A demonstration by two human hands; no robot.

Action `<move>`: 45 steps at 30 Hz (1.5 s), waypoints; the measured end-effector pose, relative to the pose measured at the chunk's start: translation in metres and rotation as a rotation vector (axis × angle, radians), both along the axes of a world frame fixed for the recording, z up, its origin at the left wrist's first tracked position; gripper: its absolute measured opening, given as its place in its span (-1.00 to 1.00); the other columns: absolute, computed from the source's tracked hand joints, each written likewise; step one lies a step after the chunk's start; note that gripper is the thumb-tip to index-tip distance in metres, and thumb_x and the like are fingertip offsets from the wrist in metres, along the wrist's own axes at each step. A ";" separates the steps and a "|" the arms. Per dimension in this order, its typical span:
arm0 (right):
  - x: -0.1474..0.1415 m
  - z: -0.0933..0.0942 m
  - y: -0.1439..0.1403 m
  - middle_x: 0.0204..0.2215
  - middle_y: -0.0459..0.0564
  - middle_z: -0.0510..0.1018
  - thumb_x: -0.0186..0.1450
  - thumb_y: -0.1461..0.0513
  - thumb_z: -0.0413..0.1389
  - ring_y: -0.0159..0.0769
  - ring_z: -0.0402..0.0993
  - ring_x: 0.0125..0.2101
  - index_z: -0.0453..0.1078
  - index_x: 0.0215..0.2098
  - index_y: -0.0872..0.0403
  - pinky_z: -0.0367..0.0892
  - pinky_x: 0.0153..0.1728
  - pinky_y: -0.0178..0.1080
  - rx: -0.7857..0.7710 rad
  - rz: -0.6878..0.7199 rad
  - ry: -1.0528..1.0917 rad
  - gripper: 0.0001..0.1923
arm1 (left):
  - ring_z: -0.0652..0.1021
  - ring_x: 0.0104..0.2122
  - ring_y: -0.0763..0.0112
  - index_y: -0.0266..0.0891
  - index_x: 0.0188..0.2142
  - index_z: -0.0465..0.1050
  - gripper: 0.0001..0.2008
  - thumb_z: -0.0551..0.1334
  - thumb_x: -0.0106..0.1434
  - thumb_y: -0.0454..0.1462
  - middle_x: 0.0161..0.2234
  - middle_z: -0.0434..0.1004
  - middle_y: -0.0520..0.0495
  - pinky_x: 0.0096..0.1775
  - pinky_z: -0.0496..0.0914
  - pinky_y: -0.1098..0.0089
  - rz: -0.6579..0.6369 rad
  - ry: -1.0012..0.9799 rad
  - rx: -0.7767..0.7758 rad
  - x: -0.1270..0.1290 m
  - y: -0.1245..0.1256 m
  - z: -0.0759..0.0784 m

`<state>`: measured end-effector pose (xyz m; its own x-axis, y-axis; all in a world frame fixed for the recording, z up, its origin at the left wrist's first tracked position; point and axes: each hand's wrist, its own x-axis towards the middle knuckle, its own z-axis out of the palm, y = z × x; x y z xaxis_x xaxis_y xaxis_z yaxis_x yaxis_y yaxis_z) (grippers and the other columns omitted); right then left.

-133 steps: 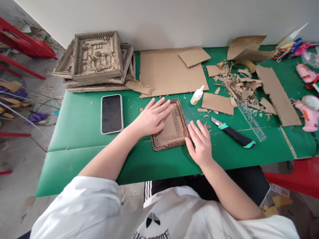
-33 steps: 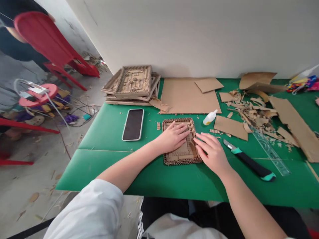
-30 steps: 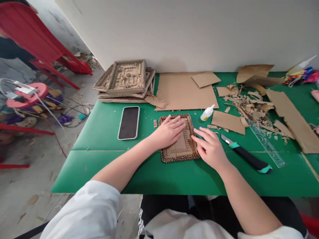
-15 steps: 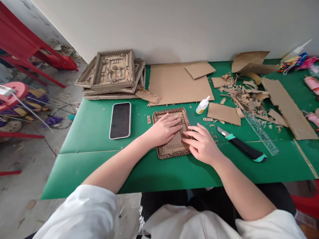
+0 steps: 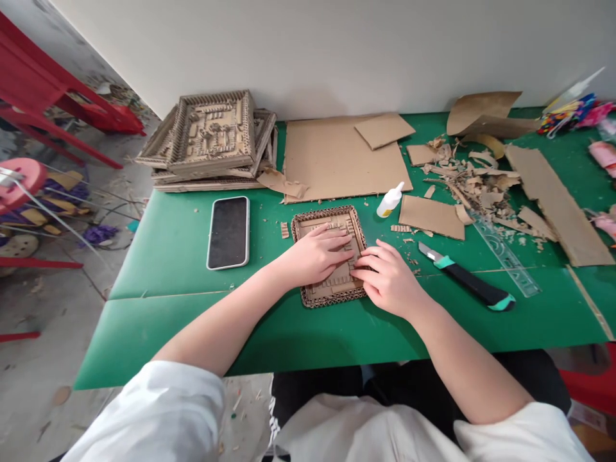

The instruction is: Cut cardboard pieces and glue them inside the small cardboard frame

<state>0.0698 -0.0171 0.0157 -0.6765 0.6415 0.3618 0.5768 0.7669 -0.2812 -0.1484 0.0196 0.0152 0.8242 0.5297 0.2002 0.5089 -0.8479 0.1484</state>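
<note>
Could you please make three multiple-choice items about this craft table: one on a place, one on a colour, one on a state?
1. Where does the phone lie? A) left of the cardboard frame B) on the frame stack C) right of the knife
2. What colour is the table cover? A) red B) green C) white
3. How does the left hand rest? A) closed in a fist B) flat on the cardboard frame C) lifted away

Answers: 1 A, it lies beside the cardboard frame's left edge; 2 B, the surface is green; 3 B, its fingers are spread on it.

Cardboard frame [image 5: 328, 221] at table [image 5: 192, 321] centre, under both hands. Phone [image 5: 228, 231] lies left; glue bottle [image 5: 389, 200] and knife [image 5: 466, 285] lie right. Stacked frames [image 5: 206, 138] sit behind the phone.
</note>
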 end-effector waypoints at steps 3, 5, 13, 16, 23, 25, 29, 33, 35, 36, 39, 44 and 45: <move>0.000 0.000 0.000 -0.32 0.00 0.58 0.23 0.37 0.00 -0.23 0.39 -0.15 0.53 -0.30 0.07 0.22 0.10 0.04 0.008 0.007 0.006 -0.74 | 0.39 0.11 0.13 -0.20 0.03 0.40 -0.64 0.03 0.29 -0.34 0.08 0.40 -0.18 0.12 0.25 -0.02 0.002 -0.010 -0.002 0.000 0.000 0.000; -0.001 0.000 0.000 -0.32 0.00 0.58 0.23 0.37 0.00 -0.23 0.40 -0.16 0.53 -0.31 0.09 0.23 0.10 0.03 0.015 0.008 0.006 -0.74 | 0.39 0.11 0.14 -0.20 0.03 0.41 -0.64 0.03 0.28 -0.34 0.08 0.40 -0.18 0.12 0.25 -0.02 0.004 -0.011 -0.004 0.000 0.000 0.000; 0.002 -0.001 0.002 -0.31 0.00 0.57 0.21 0.41 0.00 -0.23 0.40 -0.17 0.49 -0.28 0.11 0.32 0.03 -0.01 0.028 -0.003 0.106 -0.75 | 0.36 0.13 0.18 -0.18 0.04 0.39 -0.64 0.04 0.27 -0.35 0.10 0.38 -0.15 0.15 0.21 0.00 0.014 0.000 -0.024 -0.002 0.000 -0.002; 0.004 -0.001 0.004 -0.29 0.04 0.56 0.21 0.42 -0.01 -0.22 0.40 -0.18 0.46 -0.18 0.13 0.40 -0.08 -0.08 0.061 -0.147 0.230 -0.72 | 0.36 0.13 0.19 -0.21 0.00 0.42 -0.65 0.03 0.27 -0.37 0.09 0.39 -0.15 0.16 0.18 0.00 0.023 -0.024 0.002 -0.004 0.001 0.007; 0.004 -0.005 0.005 -0.23 0.09 0.52 0.27 0.31 0.03 -0.21 0.42 -0.16 0.45 -0.15 0.12 0.43 -0.11 -0.10 -0.024 -0.290 0.186 -0.77 | 0.51 -0.31 0.32 -0.20 -0.21 0.53 -0.73 0.06 0.24 -0.36 -0.36 0.53 -0.11 -0.21 0.40 0.26 -0.013 0.169 -0.130 0.005 -0.015 0.037; 0.003 -0.006 0.004 -0.19 0.09 0.52 0.27 0.29 0.02 -0.20 0.41 -0.13 0.45 -0.14 0.11 0.43 -0.10 -0.10 -0.050 -0.291 0.163 -0.77 | 0.49 -0.34 0.29 -0.22 -0.11 0.48 -0.71 0.05 0.27 -0.31 -0.40 0.50 -0.11 -0.28 0.38 0.26 -0.003 0.226 -0.134 0.010 -0.023 0.040; 0.003 -0.007 0.003 -0.13 0.09 0.50 0.28 0.28 0.02 -0.18 0.38 -0.07 0.48 -0.17 0.08 0.41 -0.04 -0.07 -0.089 -0.274 0.116 -0.77 | 0.48 -0.37 0.27 -0.25 -0.02 0.42 -0.67 -0.01 0.32 -0.24 -0.42 0.49 -0.09 -0.35 0.34 0.27 0.003 0.270 -0.121 0.015 -0.032 0.038; 0.002 -0.009 0.002 -0.05 0.13 0.48 0.28 0.27 0.01 -0.15 0.36 -0.01 0.49 -0.17 0.10 0.40 -0.01 -0.06 -0.097 -0.262 0.077 -0.75 | 0.49 -0.38 0.30 -0.26 -0.07 0.44 -0.69 0.00 0.32 -0.25 -0.44 0.50 -0.09 -0.35 0.32 0.29 0.004 0.266 -0.124 0.014 -0.031 0.035; 0.001 -0.010 0.001 0.00 0.16 0.47 0.29 0.27 0.00 -0.13 0.36 0.02 0.50 -0.15 0.12 0.39 0.00 -0.07 -0.096 -0.258 0.061 -0.74 | 0.49 -0.39 0.31 -0.26 -0.07 0.43 -0.70 0.00 0.32 -0.26 -0.42 0.51 -0.09 -0.35 0.32 0.29 0.001 0.264 -0.130 0.014 -0.030 0.033; 0.001 -0.011 0.001 0.02 0.17 0.45 0.29 0.26 0.00 -0.13 0.36 0.02 0.50 -0.15 0.12 0.39 0.00 -0.07 -0.099 -0.256 0.053 -0.73 | 0.49 -0.38 0.31 -0.26 -0.07 0.42 -0.70 0.00 0.32 -0.26 -0.41 0.51 -0.09 -0.35 0.32 0.29 -0.001 0.265 -0.137 0.014 -0.030 0.033; 0.001 -0.012 0.000 0.04 0.21 0.43 0.29 0.26 0.00 -0.12 0.38 0.03 0.53 -0.18 0.11 0.40 -0.01 -0.09 -0.110 -0.247 0.032 -0.73 | 0.51 -0.38 0.32 -0.26 -0.05 0.41 -0.70 0.01 0.32 -0.26 -0.38 0.52 -0.09 -0.34 0.33 0.28 -0.001 0.262 -0.158 0.014 -0.030 0.032; 0.000 -0.012 -0.001 0.05 0.27 0.42 0.28 0.27 0.00 -0.09 0.43 -0.02 0.54 -0.20 0.13 0.43 -0.06 -0.09 -0.100 -0.247 0.014 -0.73 | 0.51 -0.38 0.32 -0.27 -0.05 0.41 -0.70 0.00 0.32 -0.26 -0.37 0.53 -0.09 -0.33 0.35 0.29 0.001 0.264 -0.185 0.014 -0.030 0.032; 0.000 -0.012 -0.001 0.05 0.27 0.42 0.28 0.27 0.01 -0.09 0.44 -0.03 0.54 -0.20 0.13 0.43 -0.07 -0.08 -0.102 -0.248 0.012 -0.73 | 0.52 -0.37 0.31 -0.27 -0.05 0.41 -0.69 0.00 0.32 -0.26 -0.37 0.53 -0.10 -0.32 0.35 0.28 0.002 0.264 -0.190 0.015 -0.030 0.032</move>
<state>0.0695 -0.0181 0.0040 -0.4903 0.8204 0.2943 0.7395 0.5702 -0.3576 -0.1338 -0.0099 0.0472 0.8337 0.5385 -0.1226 0.5521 -0.8170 0.1664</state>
